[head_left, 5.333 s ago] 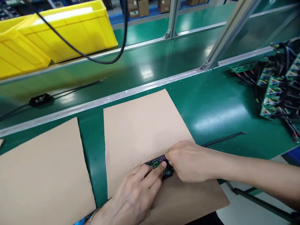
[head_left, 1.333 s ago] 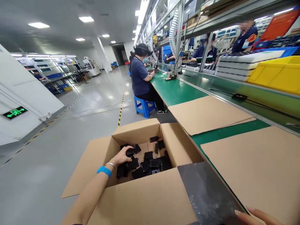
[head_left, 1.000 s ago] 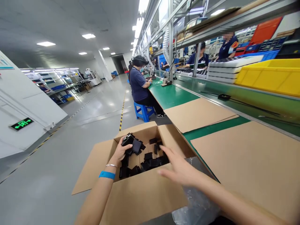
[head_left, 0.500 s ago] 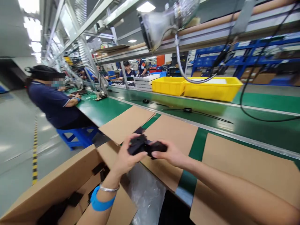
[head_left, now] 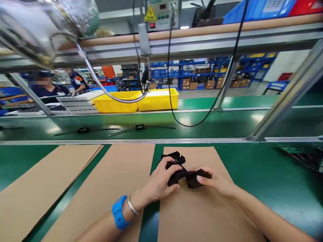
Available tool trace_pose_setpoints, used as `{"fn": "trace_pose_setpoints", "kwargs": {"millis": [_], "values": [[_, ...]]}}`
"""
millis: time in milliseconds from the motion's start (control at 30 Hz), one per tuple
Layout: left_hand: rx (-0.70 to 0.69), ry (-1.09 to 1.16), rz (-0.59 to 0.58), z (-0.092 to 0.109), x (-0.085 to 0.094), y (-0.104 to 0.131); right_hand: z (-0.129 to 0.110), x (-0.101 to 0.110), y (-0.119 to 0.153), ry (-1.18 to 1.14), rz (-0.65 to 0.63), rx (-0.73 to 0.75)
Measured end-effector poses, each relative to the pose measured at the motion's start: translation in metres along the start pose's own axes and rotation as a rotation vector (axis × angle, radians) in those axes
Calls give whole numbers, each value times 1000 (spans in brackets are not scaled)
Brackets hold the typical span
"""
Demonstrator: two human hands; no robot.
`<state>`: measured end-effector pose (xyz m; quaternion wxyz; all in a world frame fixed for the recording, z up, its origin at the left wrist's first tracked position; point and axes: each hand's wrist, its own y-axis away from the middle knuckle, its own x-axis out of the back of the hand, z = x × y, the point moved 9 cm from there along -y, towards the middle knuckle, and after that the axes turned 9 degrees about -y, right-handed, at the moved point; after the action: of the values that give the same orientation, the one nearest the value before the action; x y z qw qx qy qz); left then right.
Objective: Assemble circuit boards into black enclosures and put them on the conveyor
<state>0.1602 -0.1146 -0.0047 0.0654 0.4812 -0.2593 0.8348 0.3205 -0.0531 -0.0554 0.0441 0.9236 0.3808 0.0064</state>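
My left hand [head_left: 164, 179], with a blue band and a silver bangle at the wrist, has its fingers wrapped round black box-shaped plastic parts [head_left: 178, 158]. Between thumb and fingers, my right hand [head_left: 217, 181] grips another black boxy part [head_left: 194, 179]. The pieces touch in the middle; whether they are joined I cannot tell. Both hands are over a brown cardboard sheet [head_left: 191, 215] on the green bench, and my fingers partly hide the parts.
More cardboard sheets [head_left: 106, 188] lie to the left. Behind a metal rail, thin black cables with small boxes [head_left: 140, 127] rest on the green surface. Yellow bins [head_left: 158, 101] stand beyond. A black cable loop [head_left: 191, 125] hangs ahead, and a circuit board [head_left: 302, 154] sits at right.
My view has swung right, from the open carton and seated co-worker to the bench. Both hands have carried the black parts right, over another cardboard sheet.
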Motion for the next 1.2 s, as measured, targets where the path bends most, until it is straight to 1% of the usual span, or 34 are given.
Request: {"fn": "trace_pose_setpoints", "kwargs": {"millis": [67, 133, 167, 233, 300, 333, 400, 433, 467, 533, 600, 633, 700, 833, 900, 967, 1067, 1100, 1133, 1200], "values": [[6, -26, -38, 1, -19, -10, -5, 18, 11, 244, 20, 72], [23, 1, -48, 1, -31, -15, -5, 24, 24, 456, 10, 139], [55, 67, -33, 0, -34, -17, -4, 22, 31, 558, -9, 176], [166, 274, 39, -9, -35, -17, 1, 14, 45, 760, -77, 231], [294, 466, 143, -21, -33, -13, 9, 4, 56, 896, -185, 225], [349, 527, 197, -27, -30, -11, 13, 0, 60, 927, -244, 203], [442, 594, 301, -39, -24, -7, 12, -6, 63, 929, -330, 172], [494, 641, 357, -46, -21, -4, 8, -8, 60, 922, -332, 181], [548, 701, 415, -54, -18, -1, 2, -8, 55, 924, -296, 200], [655, 851, 514, -67, -14, 5, -9, -5, 39, 960, -148, 232], [746, 1016, 580, -75, -11, 13, -9, -2, 22, 1005, -20, 221], [784, 1096, 604, -77, -10, 17, -6, -2, 15, 1025, 7, 210], [843, 1239, 647, -75, -7, 27, 1, -4, 7, 1050, 4, 208], [920, 1452, 726, -68, -8, 45, 5, 3, 11, 1048, -30, 227], [950, 1517, 736, -65, -14, 49, 1, 1, 15, 1066, -57, 223], [969, 1561, 709, -62, -22, 46, -13, -8, 14, 1047, -43, 261], [964, 1578, 638, -53, -31, 40, -45, -28, 1, 858, 39, 359], [955, 1571, 618, -50, -32, 38, -51, -36, -5, 802, 40, 378], [944, 1557, 600, -48, -31, 38, -54, -45, -11, 776, 16, 392], [920, 1521, 576, -45, -26, 39, -52, -62, -18, 814, -79, 418]]}}
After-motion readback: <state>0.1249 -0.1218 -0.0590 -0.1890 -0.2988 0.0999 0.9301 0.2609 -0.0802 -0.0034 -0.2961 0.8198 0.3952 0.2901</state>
